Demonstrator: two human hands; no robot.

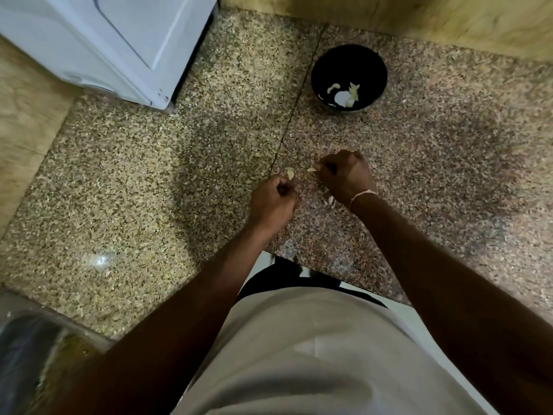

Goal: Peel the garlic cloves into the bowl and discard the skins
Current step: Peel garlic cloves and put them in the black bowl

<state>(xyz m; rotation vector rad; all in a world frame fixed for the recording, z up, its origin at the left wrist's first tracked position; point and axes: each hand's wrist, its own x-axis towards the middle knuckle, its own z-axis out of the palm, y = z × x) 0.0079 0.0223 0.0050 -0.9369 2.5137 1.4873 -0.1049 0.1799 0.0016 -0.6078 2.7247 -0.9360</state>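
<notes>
Pinching a garlic clove (289, 174) in the curled left hand (273, 202), let the right hand (347, 178), gripping loosened skin (311, 170), pull steadily away.

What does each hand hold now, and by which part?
Left hand pinches a pale garlic clove by its lower end. Right hand pinches a small pale garlic piece at its fingertips.

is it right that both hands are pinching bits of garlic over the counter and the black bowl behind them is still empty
Not quite. The head view shows the black bowl is not empty: a few pale garlic pieces lie in it. The rest holds: the left hand pinches a garlic clove and the right hand pinches a small pale piece over the granite counter.
</notes>
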